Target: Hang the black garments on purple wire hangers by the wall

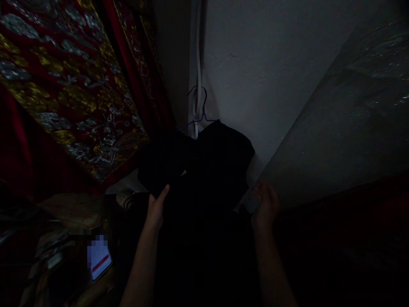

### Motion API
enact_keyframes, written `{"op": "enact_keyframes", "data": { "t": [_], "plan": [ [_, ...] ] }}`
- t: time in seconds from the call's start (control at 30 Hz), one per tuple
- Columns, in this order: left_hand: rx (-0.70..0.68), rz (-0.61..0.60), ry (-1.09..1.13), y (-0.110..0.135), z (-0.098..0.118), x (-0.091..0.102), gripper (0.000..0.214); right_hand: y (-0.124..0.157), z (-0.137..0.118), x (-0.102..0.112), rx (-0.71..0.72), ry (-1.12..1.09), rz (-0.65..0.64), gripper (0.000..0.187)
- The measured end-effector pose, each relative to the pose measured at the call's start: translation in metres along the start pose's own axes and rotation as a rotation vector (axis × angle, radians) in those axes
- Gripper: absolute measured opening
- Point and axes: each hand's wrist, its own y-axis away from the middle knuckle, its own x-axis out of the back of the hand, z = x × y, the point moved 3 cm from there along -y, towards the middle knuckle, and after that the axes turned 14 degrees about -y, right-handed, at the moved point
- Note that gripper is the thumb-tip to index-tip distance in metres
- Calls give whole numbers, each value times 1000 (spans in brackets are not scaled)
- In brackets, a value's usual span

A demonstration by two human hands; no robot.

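Pinching the black garment (220, 170) at its left flap with the left hand (156, 211): thumb straight and pressed flat on the front of the cloth, other fingers tucked behind the fold and out of sight. Narrow grip, closed on the fabric.

Curling the right hand (266, 205) over the pale lower corner of the grey sheet (345, 128), fingers bent tight, back of the hand toward the camera. Closed on that corner, no gap visible between fingers and sheet. Cannot tell whether also catching the garment's right edge, too dark there.

Hanging between the two hands on a blue wire hanger (200, 113), against the white wall (271, 64), just beside a white cord (198, 51). Only the upper part readable, with a shoulder line and a folded flap on the left. Lower part lost in black, merging with both forearms. Hard to say what kind of garment.

Leaning in from the right, the grey sheet: faint glitter near the top, cut off by the right edge of the frame, lower border sinking into shadow.

At upper left, red embroidered fabric (73, 85) with gold and silver pattern, cut off by the top and left edges. At lower left, white label (99, 258) with a red stripe — pixelated, unreadable, well apart from the left hand. Near the left hand, a pale round object (124, 198), too dim to name. Surrounding clutter indistinct.
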Motion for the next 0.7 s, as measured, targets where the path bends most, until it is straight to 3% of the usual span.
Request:
{"op": "enact_keyframes", "data": {
  "t": [0.07,0.1,0.2,0.27,0.33,0.43,0.5,0.63,0.67,0.7],
  "plan": [
    [36,8,-14,5,1,2,44,38,12,-6,-10,90,-5,37],
    [50,3,-22,8,2,3,43,57,21,-17,-96,112,-124,39],
    [81,-35,-44,21,5,5,41,107,46,-73,-477,133,-701,55],
    [82,-79,-54,31,6,5,43,123,55,-105,-557,193,-891,57],
    [53,-137,-91,37,8,7,47,125,60,-122,-513,263,-863,46],
    [-60,-114,-169,36,13,14,49,125,65,-118,-496,304,-774,40],
    [-178,29,-236,30,14,23,51,129,65,-103,-521,312,-764,46],
    [-541,511,-549,37,-3,33,72,139,52,-82,-541,313,-760,52],
    [-623,559,-628,44,-12,29,76,141,48,-81,-546,307,-767,53],
    [-686,530,-691,50,-22,22,75,144,44,-83,-549,295,-777,54]
  ]
}}
